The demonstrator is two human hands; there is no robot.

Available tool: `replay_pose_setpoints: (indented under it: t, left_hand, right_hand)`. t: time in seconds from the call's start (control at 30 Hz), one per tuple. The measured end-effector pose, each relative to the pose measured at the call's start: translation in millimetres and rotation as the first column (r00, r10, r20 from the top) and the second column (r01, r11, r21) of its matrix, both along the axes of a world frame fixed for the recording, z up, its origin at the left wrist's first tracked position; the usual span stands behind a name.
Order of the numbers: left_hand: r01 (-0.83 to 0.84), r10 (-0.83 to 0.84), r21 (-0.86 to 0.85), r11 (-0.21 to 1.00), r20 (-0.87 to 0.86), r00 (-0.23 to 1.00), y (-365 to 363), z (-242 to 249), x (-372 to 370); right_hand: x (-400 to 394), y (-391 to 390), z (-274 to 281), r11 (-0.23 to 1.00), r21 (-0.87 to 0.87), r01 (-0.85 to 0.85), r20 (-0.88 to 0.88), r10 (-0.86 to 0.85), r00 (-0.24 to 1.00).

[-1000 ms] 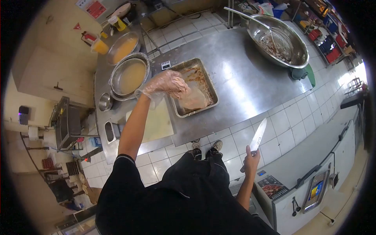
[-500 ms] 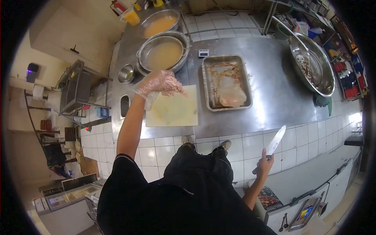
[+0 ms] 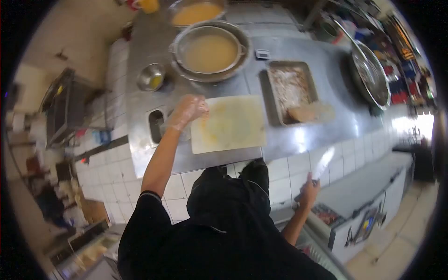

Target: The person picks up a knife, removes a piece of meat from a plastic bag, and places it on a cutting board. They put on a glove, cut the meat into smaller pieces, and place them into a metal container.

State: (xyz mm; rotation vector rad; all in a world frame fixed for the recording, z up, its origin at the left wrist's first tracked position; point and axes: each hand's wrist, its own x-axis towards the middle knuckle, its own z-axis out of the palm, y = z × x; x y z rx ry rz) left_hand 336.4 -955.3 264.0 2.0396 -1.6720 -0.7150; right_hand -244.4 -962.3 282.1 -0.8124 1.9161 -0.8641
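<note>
left hand (image 3: 190, 110) has apparently moved from tray (image 3: 309, 84) to edge of board (image 3: 229, 124).

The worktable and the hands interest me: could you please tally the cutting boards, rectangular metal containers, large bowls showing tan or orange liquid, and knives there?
Cutting board: 1
Rectangular metal containers: 2 (tray, small pan)
Large bowls: 2 (tan-liquid bowl, orange-liquid bowl)
Knife: 1 (right hand)
Total: 6
</note>
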Motion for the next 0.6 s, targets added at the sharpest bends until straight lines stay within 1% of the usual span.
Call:
replay_pose_setpoints:
  t: [0.03,0.07,0.1,0.13,0.17,0.23,0.27,0.33,0.4,0.43,0.47,0.5,0.53,0.57,0.6]
  left_hand:
    - [-0.001,0.001,-0.001,1.000,-0.012,1.000,-7,-20,2]
    - [0.039,-0.033,-0.060,0.997,0.096,0.995,-12,-40,-9]
    - [0.068,-0.043,-0.118,0.991,0.207,0.977,-7,-59,-22]
    - [0.125,-0.035,-0.191,0.974,0.414,0.909,2,-52,-36]
    - [0.174,0.017,-0.257,0.951,0.603,0.798,11,-43,-52]
    - [0.208,0.113,-0.322,0.923,0.748,0.654,36,-27,-87]
    - [0.136,0.137,-0.343,0.930,0.664,0.735,51,-46,-96]
    - [0.036,0.116,-0.322,0.946,0.442,0.890,70,-54,-92]
    - [0.000,0.043,-0.261,0.965,0.161,0.986,76,-55,-80]
    - [-0.067,0.081,-0.098,0.993,0.140,0.987,68,-38,-75]
    - [-0.129,0.119,0.071,0.989,0.125,0.985,53,-22,-68]
    - [-0.184,0.160,0.235,0.954,0.117,0.980,39,-11,-62]
    - [-0.148,0.139,0.078,0.986,0.104,0.985,28,-15,-57]
    - [-0.109,0.117,-0.083,0.991,0.096,0.988,18,-21,-52]
    - [-0.070,0.095,-0.242,0.968,0.092,0.991,10,-26,-47]
  right_hand:
    - [22,13,12,0.999,-0.002,0.046,-0.010,-0.046,0.999]
    - [32,24,24,0.998,-0.052,-0.042,0.052,0.045,0.998]
    - [35,31,21,0.998,-0.033,-0.059,0.092,0.062,0.994]
    - [42,38,27,0.997,-0.028,-0.071,0.055,0.072,0.996]
    - [53,43,32,0.995,-0.023,-0.092,0.030,0.093,0.995]
    - [72,53,47,0.999,0.002,-0.054,0.049,0.054,0.997]
    - [81,56,48,0.999,0.015,-0.034,0.059,0.033,0.998]
    - [87,66,40,1.000,0.006,-0.022,0.046,0.022,0.999]
    - [88,72,34,1.000,0.003,-0.025,0.024,0.025,0.999]
    - [92,75,34,1.000,0.017,-0.021,0.000,0.021,1.000]
    - [97,79,34,0.999,0.034,-0.015,-0.026,0.016,1.000]
    - [100,82,35,0.999,0.047,-0.009,-0.052,0.012,0.999]
    - [101,84,35,0.998,0.054,-0.042,-0.026,0.044,0.999]
    - [102,85,35,0.995,0.060,-0.077,0.001,0.077,0.997]
    - [103,86,34,0.992,0.064,-0.113,0.030,0.111,0.993]
